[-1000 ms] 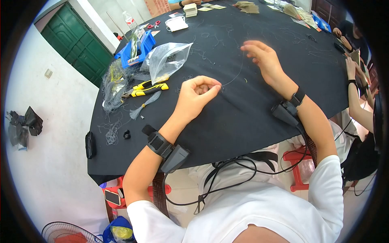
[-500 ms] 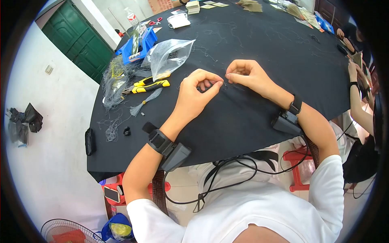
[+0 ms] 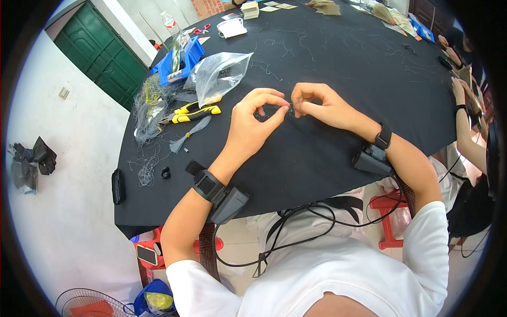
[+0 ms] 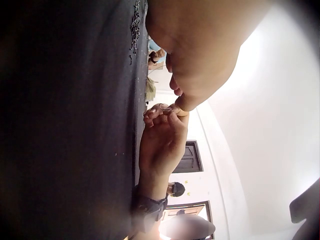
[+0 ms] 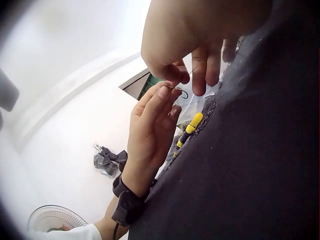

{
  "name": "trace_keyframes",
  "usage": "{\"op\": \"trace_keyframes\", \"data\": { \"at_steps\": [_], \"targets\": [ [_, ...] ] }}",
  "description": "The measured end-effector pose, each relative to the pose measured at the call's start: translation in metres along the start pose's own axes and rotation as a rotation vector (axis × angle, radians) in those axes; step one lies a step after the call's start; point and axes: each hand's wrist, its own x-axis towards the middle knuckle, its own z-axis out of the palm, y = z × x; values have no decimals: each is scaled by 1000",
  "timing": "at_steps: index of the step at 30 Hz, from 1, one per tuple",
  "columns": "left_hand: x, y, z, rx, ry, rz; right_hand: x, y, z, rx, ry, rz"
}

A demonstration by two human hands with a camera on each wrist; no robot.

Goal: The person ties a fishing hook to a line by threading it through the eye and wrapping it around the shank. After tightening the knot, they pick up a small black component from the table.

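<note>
Between thumb and forefinger my left hand pinches a small dark fish hook, whose bend sticks out past the fingertips in the right wrist view. My right hand meets it, thumb and forefinger pinching thin fishing line close to the hook; the line is mostly hidden by the fingers. Both hands are held over the black-covered table, fingertips almost together. Left of them lie pliers with yellow and black handles, a tied bundle of line and a clear plastic bag with dark small pieces inside.
A blue bin and a grey tangle of line stand at the table's left. Red scissors and a stack of cards lie farther back. Another person's arm is at the right edge. Cables cross the lap.
My right hand, raised with the line stretched from the left hand, has come down and left to the left fingertips and now pinches there. The left hand has stayed nearly in place.
</note>
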Motion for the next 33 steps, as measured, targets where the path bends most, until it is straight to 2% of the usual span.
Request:
{"op": "trace_keyframes", "data": {
  "at_steps": [11, 17, 33],
  "targets": [
    [-2, -1, -2, -86, -19, -102, 0, -2, 1, -62, 17, 7],
    [-1, -3, -1, -93, 16, -11, 0, 0, 2, -25, 34, 6],
    [-2, 4, -2, -72, 23, -58, -1, -5, 2, 28, 5, 26]
  ]
}}
